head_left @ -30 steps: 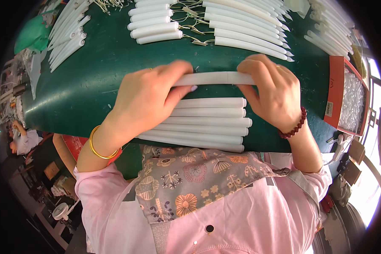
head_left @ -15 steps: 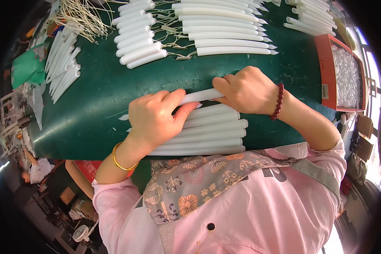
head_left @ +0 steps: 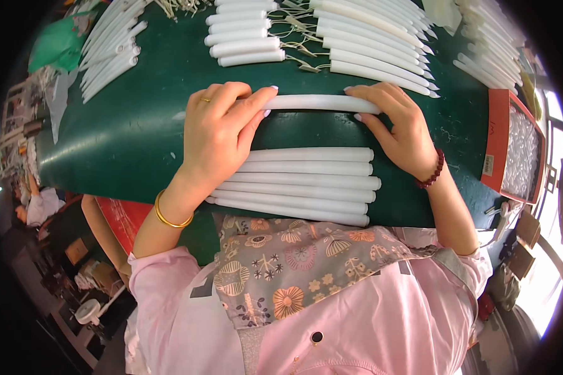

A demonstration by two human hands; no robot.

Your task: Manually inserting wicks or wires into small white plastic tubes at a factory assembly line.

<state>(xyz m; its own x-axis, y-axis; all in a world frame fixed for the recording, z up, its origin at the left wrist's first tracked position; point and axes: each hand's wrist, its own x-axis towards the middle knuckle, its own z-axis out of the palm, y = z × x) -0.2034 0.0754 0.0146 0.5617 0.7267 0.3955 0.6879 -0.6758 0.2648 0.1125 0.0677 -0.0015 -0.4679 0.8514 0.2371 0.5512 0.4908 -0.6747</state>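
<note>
A white candle-like tube (head_left: 316, 102) lies level between my two hands, held just above or against the green tabletop. My left hand (head_left: 222, 125) pinches its left end between thumb and fingers. On its right end my right hand (head_left: 397, 125) closes with thumb below and fingers above. The tube's far ends are hidden by the fingers. Nearer my body, several similar white tubes (head_left: 306, 181) lie side by side. Beyond my hands are rows of long white tapers (head_left: 372, 59) with pointed flame-like tips, joined by thin wires (head_left: 301, 45) to shorter white tubes (head_left: 247, 57).
More white tubes are heaped at the far left (head_left: 112, 56) and far right (head_left: 488, 59). A red box (head_left: 495, 140) of clear small pieces stands by the right table edge. A green bag (head_left: 56, 47) lies at the left. Another person (head_left: 44, 203) is in the left background.
Both hands have moved away from my body with the tube, leaving a gap before the near tubes. My right hand has shifted right and its fingers have unbent; the tube now lies level.
</note>
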